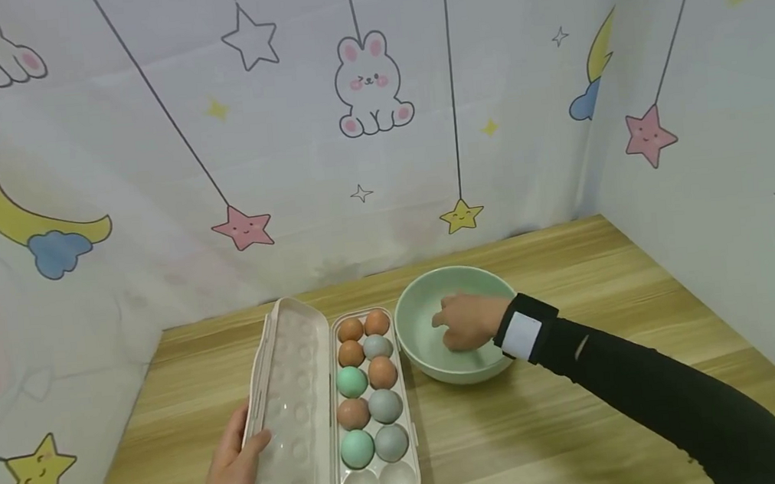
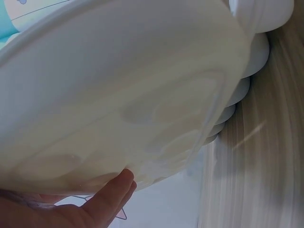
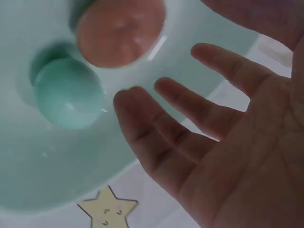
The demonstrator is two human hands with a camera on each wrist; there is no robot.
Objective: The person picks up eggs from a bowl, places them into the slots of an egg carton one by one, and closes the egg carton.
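Right hand fingers: spread and relaxed, gripping nothing; the right hand (image 1: 467,321) hangs inside the green bowl (image 1: 415,339), palm down over two eggs.
Eggs under the fingers: a brown egg (image 3: 121,31) and a teal egg (image 3: 69,92) lie side by side on the bowl floor, just beyond the fingertips (image 3: 124,100), apart from them.
Left hand fingers: the left hand (image 1: 231,471) rests on the near left edge of the open lid (image 1: 291,404); the thumb (image 2: 114,190) presses flat against the lid's clear plastic. How the other fingers lie I cannot tell.
Egg carton: the egg carton (image 1: 406,455) sits left of the bowl, almost touching it, with brown, grey and teal eggs in two rows; the two nearest cups are bare.
Handling, eggs: likely light, smooth and rounded, so slippery and prone to roll in the curved bowl; shells look fragile. Best cradled around the middle with fingertips and thumb, gently.
Handling, carton: thin, stiff plastic, probably light; the hinged lid could flex or tip.
Surface: wooden table (image 1: 570,272), walled by cartoon-print sheets.
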